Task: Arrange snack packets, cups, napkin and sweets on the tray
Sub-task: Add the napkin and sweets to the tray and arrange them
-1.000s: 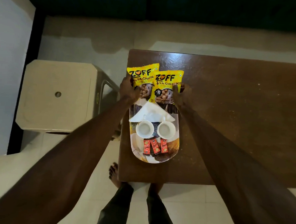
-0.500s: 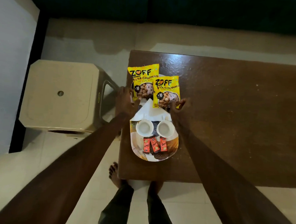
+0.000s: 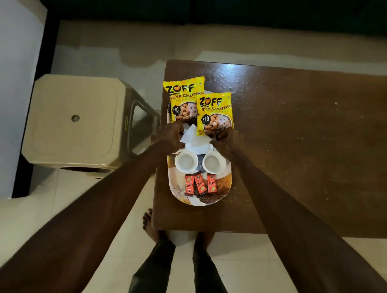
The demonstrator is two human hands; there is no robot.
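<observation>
An oval patterned tray (image 3: pixel 225 188) lies at the left end of a brown table (image 3: pixel 300 140). Two yellow snack packets (image 3: pixel 183 100) (image 3: pixel 215 112) overlap at its far end. Below them lies a white napkin (image 3: pixel 197 143), then two white cups (image 3: pixel 186 163) (image 3: pixel 214 162) side by side. Three red sweets (image 3: pixel 200 184) sit in a row at the near end. My left hand (image 3: pixel 169 135) has its fingers closed on the napkin's left edge. My right hand (image 3: pixel 230 140) has its fingers on the napkin's right corner, just below the right packet.
A beige plastic stool (image 3: pixel 77 122) stands on the tiled floor to the left of the table. My bare feet (image 3: pixel 150 224) are at the table's near edge. The table top stretches away to the right of the tray.
Both hands let go of the snack packets and drew back toward me onto the napkin's two sides. The right packet now lies lower, overlapping the left one.
</observation>
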